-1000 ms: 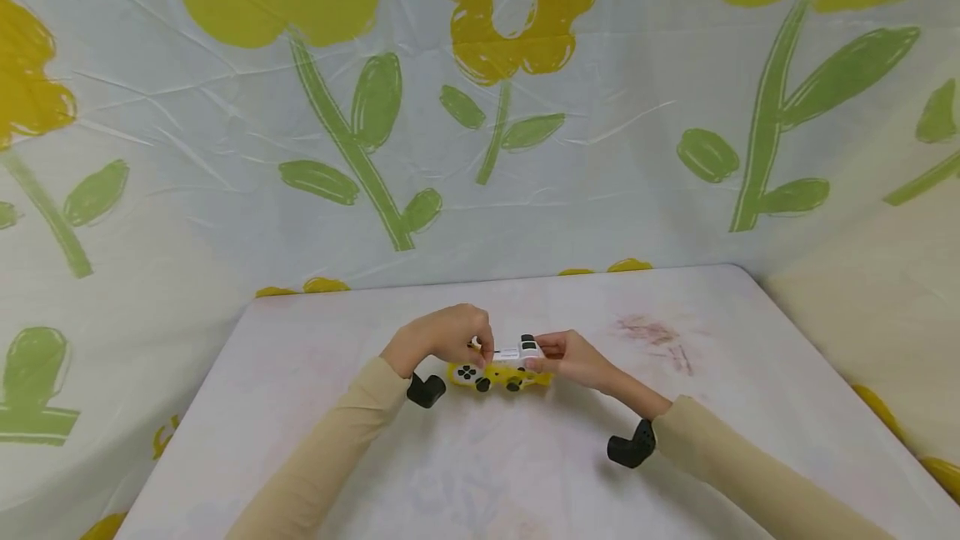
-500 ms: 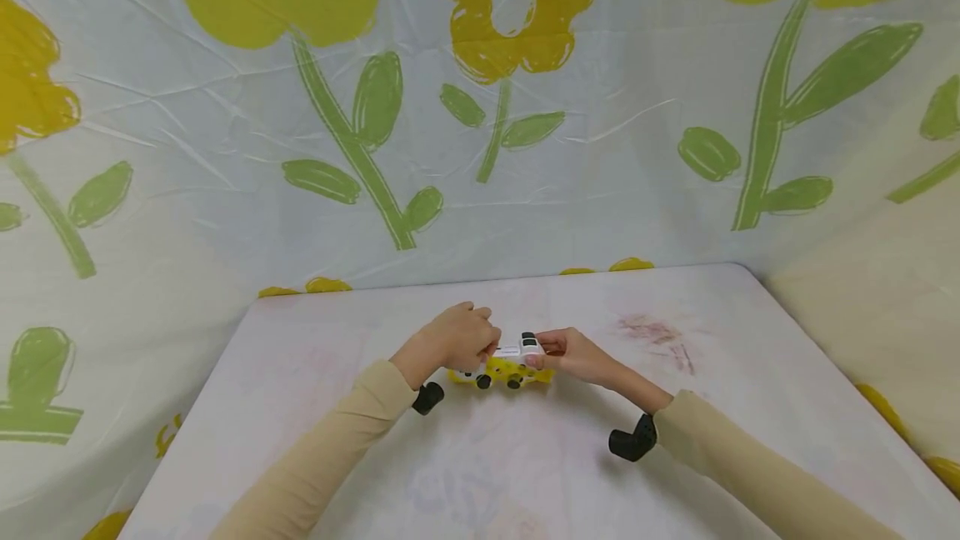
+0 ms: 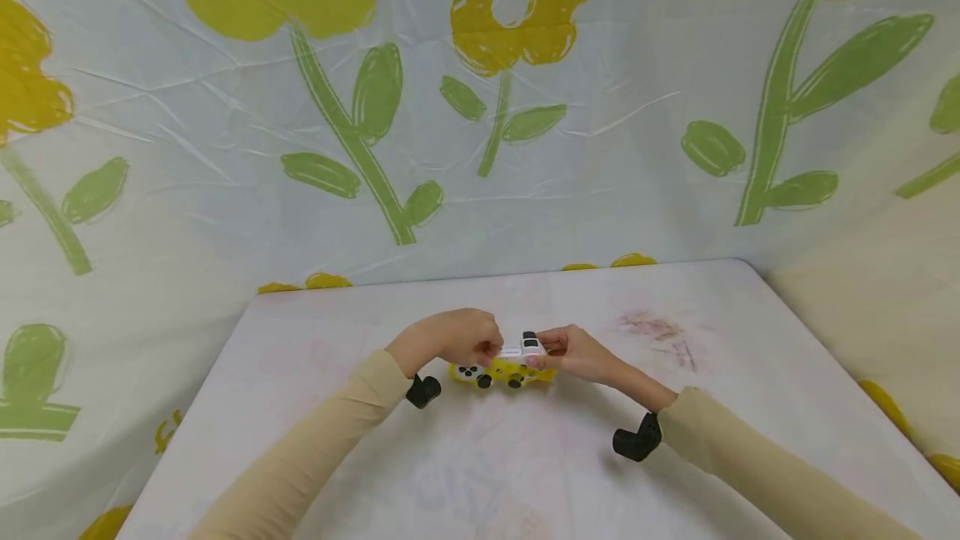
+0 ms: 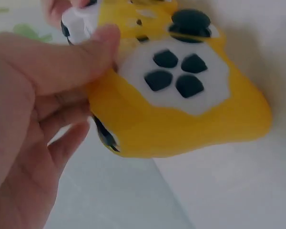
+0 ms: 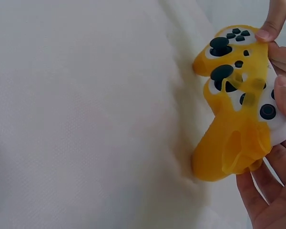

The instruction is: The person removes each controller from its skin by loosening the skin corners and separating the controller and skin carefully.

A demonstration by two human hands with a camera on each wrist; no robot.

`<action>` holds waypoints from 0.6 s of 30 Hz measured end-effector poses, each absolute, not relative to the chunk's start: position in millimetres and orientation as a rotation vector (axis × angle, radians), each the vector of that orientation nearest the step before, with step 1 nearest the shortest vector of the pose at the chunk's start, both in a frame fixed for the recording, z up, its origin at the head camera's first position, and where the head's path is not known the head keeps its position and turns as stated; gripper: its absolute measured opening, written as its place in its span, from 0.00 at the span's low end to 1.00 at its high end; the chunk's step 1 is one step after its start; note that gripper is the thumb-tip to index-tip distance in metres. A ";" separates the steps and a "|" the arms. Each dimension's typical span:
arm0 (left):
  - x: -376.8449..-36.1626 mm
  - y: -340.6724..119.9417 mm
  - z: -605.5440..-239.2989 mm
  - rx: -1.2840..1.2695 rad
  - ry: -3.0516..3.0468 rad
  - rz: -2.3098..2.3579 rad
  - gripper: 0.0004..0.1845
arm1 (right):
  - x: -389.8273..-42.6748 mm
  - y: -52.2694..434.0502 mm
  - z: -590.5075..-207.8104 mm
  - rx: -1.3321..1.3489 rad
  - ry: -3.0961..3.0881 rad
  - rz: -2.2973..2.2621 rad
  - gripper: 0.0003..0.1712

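A white game controller (image 3: 512,351) with dark buttons sits partly inside a yellow silicone cover (image 5: 214,152), held low over the middle of the table. The cover fits round the end with the direction buttons (image 4: 176,74); at the other end it hangs bunched and loose, leaving round buttons (image 5: 268,112) and white shell bare. My left hand (image 3: 459,336) pinches the cover's upper edge against the controller, thumb on the front, fingers behind. With thumb on the face and fingers underneath, my right hand (image 3: 581,355) grips the controller's bare right end.
The white table (image 3: 480,473) carries faint stains, with a reddish smear (image 3: 656,332) toward the back right. A flower-printed cloth (image 3: 615,190) stands behind and at both sides. Black wrist cameras (image 3: 637,437) stick out below the wrists.
My left hand turned over the direction buttons half a second ago, then shifted back so that they show again. My right hand keeps its grip on the right end.
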State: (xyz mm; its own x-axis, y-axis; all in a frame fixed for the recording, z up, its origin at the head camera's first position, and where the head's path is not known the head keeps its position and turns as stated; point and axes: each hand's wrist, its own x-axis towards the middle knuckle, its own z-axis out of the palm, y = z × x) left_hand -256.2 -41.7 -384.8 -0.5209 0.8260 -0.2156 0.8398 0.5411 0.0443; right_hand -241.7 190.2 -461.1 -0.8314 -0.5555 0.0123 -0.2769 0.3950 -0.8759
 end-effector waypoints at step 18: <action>-271.7 -53.7 -389.2 1.518 2.326 0.355 0.08 | -240.0 189.1 -456.8 -0.747 2.367 -1.387 0.25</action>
